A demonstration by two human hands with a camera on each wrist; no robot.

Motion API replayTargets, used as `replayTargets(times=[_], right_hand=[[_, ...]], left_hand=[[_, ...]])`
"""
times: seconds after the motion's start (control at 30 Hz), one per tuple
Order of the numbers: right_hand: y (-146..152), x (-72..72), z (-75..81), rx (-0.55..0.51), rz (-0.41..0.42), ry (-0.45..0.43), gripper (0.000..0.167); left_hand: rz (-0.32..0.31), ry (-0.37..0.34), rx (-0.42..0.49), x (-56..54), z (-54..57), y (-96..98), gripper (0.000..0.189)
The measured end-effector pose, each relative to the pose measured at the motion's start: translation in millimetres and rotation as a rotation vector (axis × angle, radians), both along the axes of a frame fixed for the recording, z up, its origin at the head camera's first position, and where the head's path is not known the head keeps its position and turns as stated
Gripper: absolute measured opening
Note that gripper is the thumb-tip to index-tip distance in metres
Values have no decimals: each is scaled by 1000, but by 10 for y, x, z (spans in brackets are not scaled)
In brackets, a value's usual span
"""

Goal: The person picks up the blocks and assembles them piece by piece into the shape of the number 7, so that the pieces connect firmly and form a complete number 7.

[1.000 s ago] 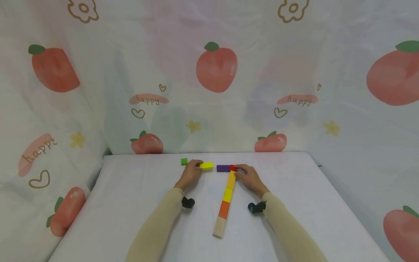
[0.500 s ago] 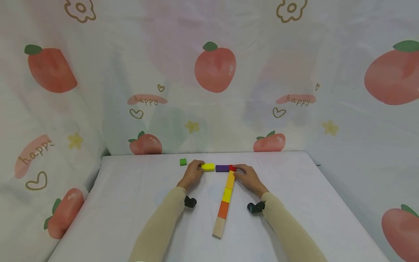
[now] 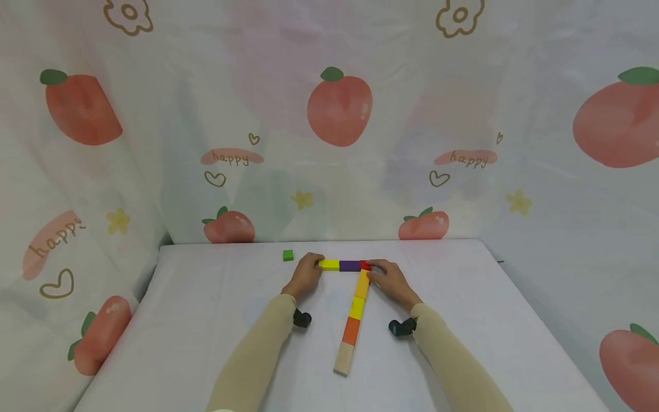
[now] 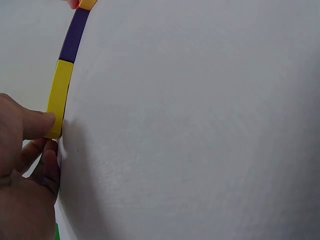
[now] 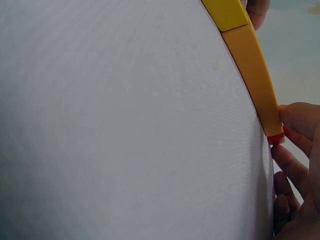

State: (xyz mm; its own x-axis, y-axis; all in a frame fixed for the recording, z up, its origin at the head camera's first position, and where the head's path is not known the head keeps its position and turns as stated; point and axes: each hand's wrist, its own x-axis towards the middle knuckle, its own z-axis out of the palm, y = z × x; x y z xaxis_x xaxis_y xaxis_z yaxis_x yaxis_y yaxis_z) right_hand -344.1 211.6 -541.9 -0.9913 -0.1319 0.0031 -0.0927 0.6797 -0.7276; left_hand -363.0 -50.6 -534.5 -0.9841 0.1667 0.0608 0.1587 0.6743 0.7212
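Note:
My left hand [image 3: 305,276] pinches the left end of a yellow block [image 3: 329,265], thumb on its near side in the left wrist view. That block's right end meets a purple block [image 3: 350,266], which lies against a small red block [image 3: 364,265]. At the red block is my right hand [image 3: 393,282]; its thumb and fingers pinch it, partly hiding it. The thumb [image 5: 300,117] also lies beside the end of an orange-yellow block [image 5: 254,70]. From the red block a line runs toward me: the orange-yellow block, a second yellow block [image 3: 357,307], an orange block [image 3: 351,331] and a plain wood block [image 3: 344,359].
A green block [image 3: 288,255] lies apart, beyond and left of my left hand. All blocks rest on a white-covered table [image 3: 180,343]. A printed cloth [image 3: 278,114] hangs behind the table's back edge and along its sides.
My left hand has slid the yellow block to the right, away from the green block, and its gap to the purple block has closed. My right hand has stayed at the red block.

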Motion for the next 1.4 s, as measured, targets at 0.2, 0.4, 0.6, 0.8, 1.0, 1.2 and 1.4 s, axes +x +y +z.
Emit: replayTargets(times=[0.2,0.4,0.6,0.8,1.0,1.2,1.4], right_hand=[[-8,17,17,1,5,6,43],[-9,23,26,13,11,14,43],[-3,9,11,12,4,4,43],[-4,11,8,3,2,10,42],[3,16,7,3,4,9,42],[-1,2,10,19,3,6,43],[-2,12,25,17,5,-9,44]], left_hand=[[-2,11,2,7,2,18,36],[6,1,3,33,30,28,36],[13,-7,-2,32,13,26,36],[7,8,1,21,1,27,36],[26,-16,5,31,1,39,36],[47,-45,56,57,37,23,36],[71,-80,78,85,68,-9,36]])
